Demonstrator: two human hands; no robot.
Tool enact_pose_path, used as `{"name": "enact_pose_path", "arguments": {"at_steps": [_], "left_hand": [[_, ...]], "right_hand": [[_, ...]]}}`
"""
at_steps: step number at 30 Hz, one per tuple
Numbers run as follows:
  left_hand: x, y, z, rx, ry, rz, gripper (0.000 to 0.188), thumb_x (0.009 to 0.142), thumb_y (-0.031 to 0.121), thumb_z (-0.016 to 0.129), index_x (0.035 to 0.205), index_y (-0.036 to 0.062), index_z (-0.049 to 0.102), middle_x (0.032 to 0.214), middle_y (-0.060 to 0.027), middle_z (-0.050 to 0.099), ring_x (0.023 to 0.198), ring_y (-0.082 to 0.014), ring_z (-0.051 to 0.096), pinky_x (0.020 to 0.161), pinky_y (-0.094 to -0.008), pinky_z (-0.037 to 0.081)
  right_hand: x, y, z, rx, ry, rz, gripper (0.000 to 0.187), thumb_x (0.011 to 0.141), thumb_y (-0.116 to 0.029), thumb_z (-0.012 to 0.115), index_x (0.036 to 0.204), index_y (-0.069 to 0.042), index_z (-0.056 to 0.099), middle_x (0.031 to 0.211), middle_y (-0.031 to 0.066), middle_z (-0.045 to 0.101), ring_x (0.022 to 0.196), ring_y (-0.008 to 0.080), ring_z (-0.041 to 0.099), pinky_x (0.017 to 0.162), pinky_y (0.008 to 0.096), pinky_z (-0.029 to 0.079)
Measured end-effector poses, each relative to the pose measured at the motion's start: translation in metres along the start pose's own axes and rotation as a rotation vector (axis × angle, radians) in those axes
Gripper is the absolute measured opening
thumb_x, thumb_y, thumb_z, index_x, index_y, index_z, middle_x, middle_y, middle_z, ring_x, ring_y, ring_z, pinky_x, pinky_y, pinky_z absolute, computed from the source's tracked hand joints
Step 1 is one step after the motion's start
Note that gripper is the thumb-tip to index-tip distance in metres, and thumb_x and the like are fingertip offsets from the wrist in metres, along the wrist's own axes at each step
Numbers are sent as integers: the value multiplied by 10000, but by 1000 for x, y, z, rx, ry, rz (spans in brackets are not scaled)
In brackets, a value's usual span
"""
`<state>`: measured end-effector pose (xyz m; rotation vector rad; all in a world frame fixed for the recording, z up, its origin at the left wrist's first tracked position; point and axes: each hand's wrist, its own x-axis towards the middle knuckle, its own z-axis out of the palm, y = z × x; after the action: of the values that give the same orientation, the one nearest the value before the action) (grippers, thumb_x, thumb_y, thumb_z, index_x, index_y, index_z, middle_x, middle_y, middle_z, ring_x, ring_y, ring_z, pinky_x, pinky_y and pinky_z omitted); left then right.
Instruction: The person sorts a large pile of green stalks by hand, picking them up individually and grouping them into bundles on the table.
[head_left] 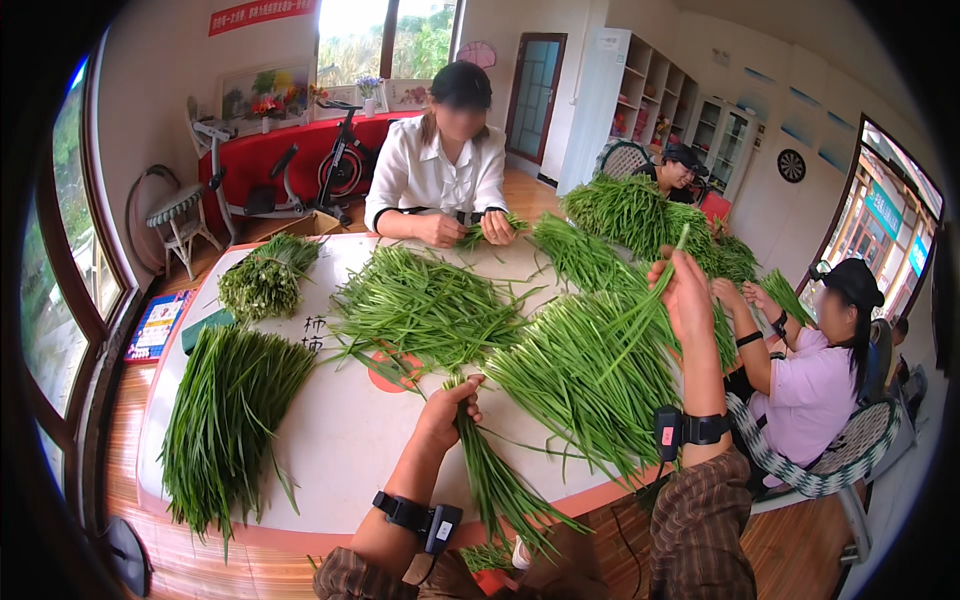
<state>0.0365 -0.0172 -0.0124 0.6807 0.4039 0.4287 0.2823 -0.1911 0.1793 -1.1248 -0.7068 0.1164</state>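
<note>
Stalks [492, 472], slim, smooth and grass-like, hang bunched from the left hand [447, 410], clamped around them, tips over the worktop's [330, 455] near edge. The right hand [686, 295] grips a few thin stems above a pale-ended pile [575, 375]. A tangled heap [425, 308] lies toward the far edge; a dark sheaf [228, 415] droops over the near left corner.

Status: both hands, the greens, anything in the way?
Left hand closed around green bunch. Right hand raised, fingers pinching thin stalks. Large loose pile between them; nothing visibly blocking either.
</note>
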Motion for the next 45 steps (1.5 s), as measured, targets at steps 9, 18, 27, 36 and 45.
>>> {"name": "enact_pose_path", "arguments": {"at_steps": [9, 18, 27, 36, 45], "left_hand": [[-10, 2, 10, -4, -86, 6, 329, 812, 148, 555, 1103, 1, 512, 614, 16, 383, 519, -101, 395, 510, -258, 398], [-8, 2, 6, 192, 36, 107, 147, 795, 178, 592, 751, 49, 538, 547, -3, 449, 476, -118, 436, 457, -256, 390], [-10, 4, 11, 251, 73, 121, 153, 798, 165, 588, 727, 47, 521, 560, -15, 464, 465, -134, 449, 457, -265, 396], [-7, -1, 15, 196, 31, 101, 153, 800, 159, 591, 812, 7, 574, 587, -19, 473, 503, -129, 453, 484, -266, 403], [-3, -3, 8, 245, 57, 86, 191, 816, 165, 571, 901, -5, 587, 599, -17, 474, 513, -128, 453, 491, -266, 407]], "right_hand": [[-105, 93, 63, -215, -828, 513, 271, 901, -204, 425, 986, 35, 520, 771, 66, 579, 679, 124, 557, 588, 235, 441], [-139, 130, 91, -369, -833, 437, 241, 869, -178, 481, 821, 38, 577, 711, 64, 610, 612, 109, 564, 561, 243, 453], [-152, 134, 95, -490, -650, 214, 222, 810, -184, 533, 733, 18, 584, 626, 87, 618, 551, 125, 589, 503, 267, 445], [-151, 130, 83, -549, -682, 165, 229, 790, -215, 540, 670, -27, 591, 575, 87, 592, 466, 158, 545, 464, 296, 420], [-146, 139, 78, -520, -642, 44, 269, 782, -251, 537, 652, -17, 557, 524, 143, 496, 434, 200, 437, 460, 345, 359]]}}
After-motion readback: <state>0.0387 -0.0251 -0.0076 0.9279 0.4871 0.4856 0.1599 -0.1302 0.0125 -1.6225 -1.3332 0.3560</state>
